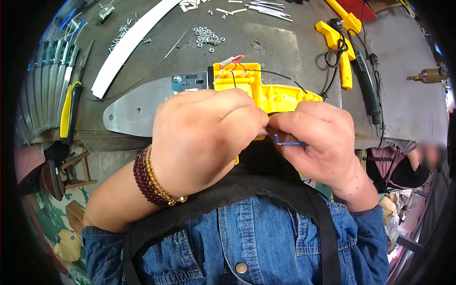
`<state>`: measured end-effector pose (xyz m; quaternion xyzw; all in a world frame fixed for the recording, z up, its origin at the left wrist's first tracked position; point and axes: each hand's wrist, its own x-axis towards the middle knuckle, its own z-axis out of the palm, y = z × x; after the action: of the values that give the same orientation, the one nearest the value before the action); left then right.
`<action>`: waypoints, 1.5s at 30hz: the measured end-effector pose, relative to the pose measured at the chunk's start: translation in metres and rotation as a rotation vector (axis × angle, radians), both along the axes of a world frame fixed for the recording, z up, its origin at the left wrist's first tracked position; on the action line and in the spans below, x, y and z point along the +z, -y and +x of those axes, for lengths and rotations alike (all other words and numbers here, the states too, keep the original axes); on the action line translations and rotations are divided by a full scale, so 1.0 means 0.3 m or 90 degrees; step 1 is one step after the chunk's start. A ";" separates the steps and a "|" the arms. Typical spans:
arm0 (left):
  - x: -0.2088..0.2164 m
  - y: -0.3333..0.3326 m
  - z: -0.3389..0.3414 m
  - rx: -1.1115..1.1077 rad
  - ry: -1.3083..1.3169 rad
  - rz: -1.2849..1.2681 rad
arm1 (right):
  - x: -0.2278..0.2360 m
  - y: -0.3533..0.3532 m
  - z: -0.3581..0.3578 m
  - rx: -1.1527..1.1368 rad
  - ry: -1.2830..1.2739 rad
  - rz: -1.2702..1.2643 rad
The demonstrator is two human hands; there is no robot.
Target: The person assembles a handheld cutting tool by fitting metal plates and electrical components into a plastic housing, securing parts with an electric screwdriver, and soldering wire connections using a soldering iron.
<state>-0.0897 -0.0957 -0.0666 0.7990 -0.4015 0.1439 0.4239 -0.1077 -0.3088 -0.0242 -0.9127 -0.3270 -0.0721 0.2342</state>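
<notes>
Just beyond my hands lies an open yellow plastic housing (280, 95) with ribs inside, joined to a flat grey metal blade (137, 111) with a rounded end. Red, white and black wires (232, 61) stick up from its far end. My left hand (206, 128) is closed in a pinch at the housing's near edge; whatever its fingertips hold is hidden. The fingertips of my right hand (316, 140) almost meet the left ones. A thin blue wire (292, 143) with a bent end runs between my right fingers, which are closed around it.
A curved white strip (133, 50), screws (116, 40) and a pile of nuts (207, 37) lie behind. Yellow-handled pliers (70, 104) and several metal blades (45, 95) are leftward. Yellow handle parts (349, 66) and a dark corded pen-shaped tool (365, 85) lie right. Another person (403, 166) sits beyond.
</notes>
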 end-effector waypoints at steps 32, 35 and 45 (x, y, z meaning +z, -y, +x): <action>0.040 0.086 0.143 0.043 -0.003 -0.027 | -0.011 0.016 0.037 -0.242 -0.342 0.522; 0.039 0.094 0.137 0.029 -0.036 -0.062 | -0.030 0.012 0.043 -0.258 -0.367 0.524; 0.040 0.095 0.133 0.063 0.074 -0.016 | -0.040 0.025 0.070 -0.200 -0.263 0.424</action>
<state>-0.0498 -0.1243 -0.0546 0.8027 -0.3837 0.2157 0.4024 -0.0866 -0.3163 -0.0361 -0.8213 -0.0892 -0.0242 0.5629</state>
